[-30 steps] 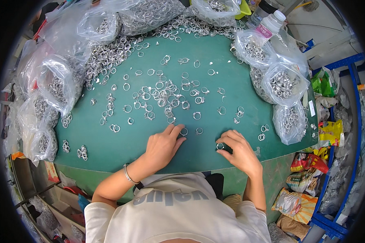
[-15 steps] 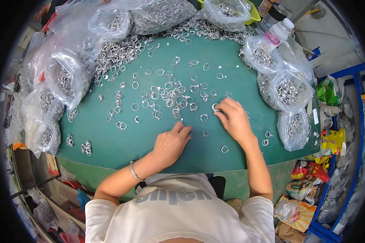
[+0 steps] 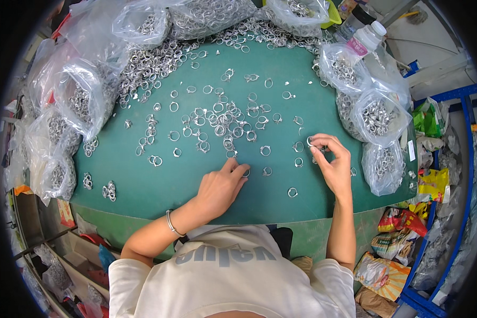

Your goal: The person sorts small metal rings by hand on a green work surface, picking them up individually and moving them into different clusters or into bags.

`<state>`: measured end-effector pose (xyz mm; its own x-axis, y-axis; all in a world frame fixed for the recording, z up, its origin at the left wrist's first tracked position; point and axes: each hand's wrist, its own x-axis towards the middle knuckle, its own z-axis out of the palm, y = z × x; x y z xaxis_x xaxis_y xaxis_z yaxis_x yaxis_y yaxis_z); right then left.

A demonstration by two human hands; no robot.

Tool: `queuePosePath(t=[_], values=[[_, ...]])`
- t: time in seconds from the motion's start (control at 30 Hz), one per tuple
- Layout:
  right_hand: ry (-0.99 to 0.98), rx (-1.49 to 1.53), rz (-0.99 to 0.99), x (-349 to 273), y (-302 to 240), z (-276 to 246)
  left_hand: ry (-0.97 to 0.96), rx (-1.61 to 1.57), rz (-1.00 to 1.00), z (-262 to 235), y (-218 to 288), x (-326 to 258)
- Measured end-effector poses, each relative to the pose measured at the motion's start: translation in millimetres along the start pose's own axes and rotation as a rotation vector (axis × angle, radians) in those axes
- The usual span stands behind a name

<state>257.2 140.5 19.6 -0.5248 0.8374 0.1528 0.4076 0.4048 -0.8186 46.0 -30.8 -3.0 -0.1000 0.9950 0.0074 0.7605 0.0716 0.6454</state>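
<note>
Many silver-coloured finger rings lie on the green tabletop (image 3: 196, 196), thickest in a loose cluster (image 3: 229, 119) at the middle. My right hand (image 3: 331, 159) is right of that cluster, pinching one ring (image 3: 310, 141) upright between thumb and fingertips. Left of it, my left hand (image 3: 220, 188) rests low over the table with its fingers drawn together. A ring (image 3: 246, 173) shows partly at those fingertips, seemingly pinched there. A metal bangle circles my left wrist. Single rings lie between my hands, one (image 3: 292, 192) nearer the front edge.
A dense heap of rings (image 3: 143, 66) curves along the far left. Open clear plastic bags of rings stand on the left (image 3: 82, 100), at the back (image 3: 212, 18) and on the right (image 3: 376, 119). A white bottle (image 3: 370, 37) stands at the back right, beside blue shelving (image 3: 464, 159).
My right hand has moved right and slightly nearer, still holding a ring; rings formerly beneath it now show. My left hand has stayed nearly in place. The view has shifted slightly.
</note>
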Motion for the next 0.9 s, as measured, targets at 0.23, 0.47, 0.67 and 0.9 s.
queuePosePath(t=[0.23, 0.47, 0.67, 0.9], values=[[0.080, -0.445, -0.035, -16, 15, -9, -0.007, -0.012, -0.008, -1, 0, -1], [0.102, -0.462, 0.037, -38, 8, -14, -0.013, -0.016, 0.011, 0, 1, -1], [0.053, -0.522, -0.042, -41, 8, 0, -0.035, -0.023, 0.022, 0, 4, 2], [-0.286, 0.009, 0.033, -43, -17, -11, -0.024, -0.108, 0.047, 3, 11, 10]])
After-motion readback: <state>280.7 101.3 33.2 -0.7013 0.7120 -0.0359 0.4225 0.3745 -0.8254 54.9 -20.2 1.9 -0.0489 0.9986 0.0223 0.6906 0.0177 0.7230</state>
